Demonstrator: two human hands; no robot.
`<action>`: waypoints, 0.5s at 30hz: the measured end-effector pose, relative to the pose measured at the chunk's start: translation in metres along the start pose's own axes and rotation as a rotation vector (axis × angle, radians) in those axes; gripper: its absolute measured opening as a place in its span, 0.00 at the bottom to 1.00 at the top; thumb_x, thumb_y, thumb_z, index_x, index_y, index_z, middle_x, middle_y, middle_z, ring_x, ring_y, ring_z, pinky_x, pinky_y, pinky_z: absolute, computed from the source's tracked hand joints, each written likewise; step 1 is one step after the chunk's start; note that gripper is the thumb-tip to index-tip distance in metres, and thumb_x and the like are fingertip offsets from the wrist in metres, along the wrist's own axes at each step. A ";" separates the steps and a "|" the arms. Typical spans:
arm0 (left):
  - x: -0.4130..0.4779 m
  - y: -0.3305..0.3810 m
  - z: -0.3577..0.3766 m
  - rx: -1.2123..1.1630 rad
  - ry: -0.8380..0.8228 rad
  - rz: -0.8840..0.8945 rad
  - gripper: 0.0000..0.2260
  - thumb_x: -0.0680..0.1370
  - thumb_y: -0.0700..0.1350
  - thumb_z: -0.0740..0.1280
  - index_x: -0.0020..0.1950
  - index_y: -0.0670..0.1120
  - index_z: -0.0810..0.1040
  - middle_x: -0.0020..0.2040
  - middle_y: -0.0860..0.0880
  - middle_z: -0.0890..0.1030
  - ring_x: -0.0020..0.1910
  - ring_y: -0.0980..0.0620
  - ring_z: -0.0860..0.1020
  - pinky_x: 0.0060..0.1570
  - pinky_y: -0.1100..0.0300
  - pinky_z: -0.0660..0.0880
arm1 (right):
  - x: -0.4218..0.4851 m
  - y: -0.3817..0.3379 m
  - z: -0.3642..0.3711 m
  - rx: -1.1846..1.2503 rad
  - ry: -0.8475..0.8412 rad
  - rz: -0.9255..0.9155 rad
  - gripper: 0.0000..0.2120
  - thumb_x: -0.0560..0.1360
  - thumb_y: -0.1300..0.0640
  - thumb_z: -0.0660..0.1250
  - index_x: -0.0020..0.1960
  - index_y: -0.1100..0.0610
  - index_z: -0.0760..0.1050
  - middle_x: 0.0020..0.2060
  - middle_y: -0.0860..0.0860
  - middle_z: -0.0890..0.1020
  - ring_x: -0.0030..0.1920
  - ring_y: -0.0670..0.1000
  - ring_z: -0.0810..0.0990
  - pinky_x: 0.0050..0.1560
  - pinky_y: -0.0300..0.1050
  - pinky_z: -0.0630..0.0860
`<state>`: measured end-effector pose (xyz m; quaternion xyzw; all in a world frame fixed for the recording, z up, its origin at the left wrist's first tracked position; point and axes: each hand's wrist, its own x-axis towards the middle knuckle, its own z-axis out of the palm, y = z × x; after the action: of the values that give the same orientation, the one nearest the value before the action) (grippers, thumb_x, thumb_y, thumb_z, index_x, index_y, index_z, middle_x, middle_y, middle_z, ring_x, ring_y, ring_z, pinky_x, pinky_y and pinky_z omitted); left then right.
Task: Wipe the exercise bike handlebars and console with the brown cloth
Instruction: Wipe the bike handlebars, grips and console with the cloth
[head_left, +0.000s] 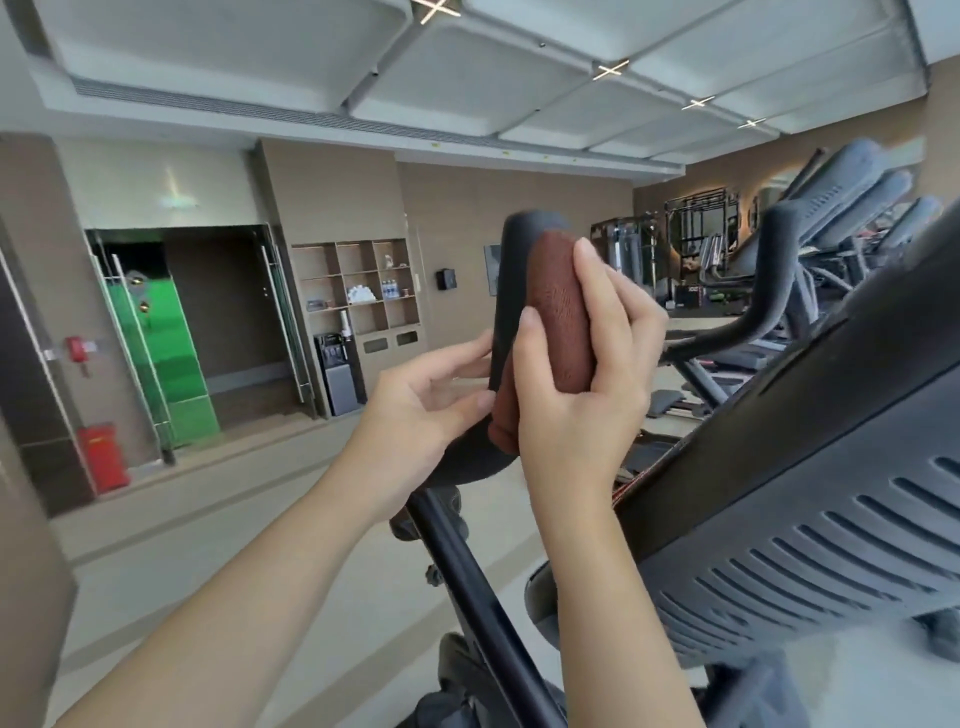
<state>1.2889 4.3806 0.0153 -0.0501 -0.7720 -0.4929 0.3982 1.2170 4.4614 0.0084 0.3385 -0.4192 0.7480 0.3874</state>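
The brown cloth (561, 312) is wrapped around the upright end of the bike's left black handlebar (506, 270). My right hand (582, 384) grips the cloth against the bar, thumb on the near side and fingers on the far side. My left hand (421, 410) is at the bar's lower bend, with fingertips touching the bar beside the cloth and fingers loosely spread. The dark console (831, 415), seen from its vented back, slopes up at the right. The right handlebar (779, 270) curves up behind it.
The bike's black post (467, 571) runs down between my forearms. More exercise machines (857, 208) stand at the far right. A shelf unit (358, 286), a water dispenser (337, 374) and a red box (104, 457) line the far wall across open floor.
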 end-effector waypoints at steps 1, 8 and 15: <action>0.002 0.003 -0.001 0.006 0.008 0.000 0.22 0.73 0.29 0.64 0.60 0.51 0.75 0.53 0.54 0.82 0.51 0.55 0.81 0.50 0.61 0.77 | -0.004 0.003 0.002 0.007 0.011 -0.004 0.23 0.71 0.62 0.69 0.63 0.49 0.67 0.59 0.59 0.72 0.61 0.48 0.70 0.63 0.32 0.66; 0.009 0.017 -0.009 0.118 0.076 0.011 0.23 0.74 0.33 0.65 0.52 0.62 0.79 0.52 0.62 0.82 0.51 0.61 0.79 0.45 0.68 0.76 | -0.057 0.025 0.020 0.116 0.175 0.020 0.20 0.72 0.61 0.66 0.63 0.58 0.70 0.57 0.62 0.71 0.61 0.50 0.71 0.64 0.38 0.67; 0.017 0.023 -0.002 0.150 0.072 0.022 0.21 0.75 0.35 0.66 0.52 0.64 0.79 0.51 0.63 0.81 0.52 0.60 0.78 0.45 0.66 0.75 | -0.087 0.040 0.055 0.215 0.401 0.087 0.24 0.76 0.51 0.64 0.69 0.42 0.62 0.59 0.60 0.70 0.63 0.49 0.70 0.61 0.43 0.69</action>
<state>1.2893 4.3850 0.0435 -0.0108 -0.7914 -0.4305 0.4339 1.2333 4.3732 -0.0554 0.2041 -0.2659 0.8566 0.3921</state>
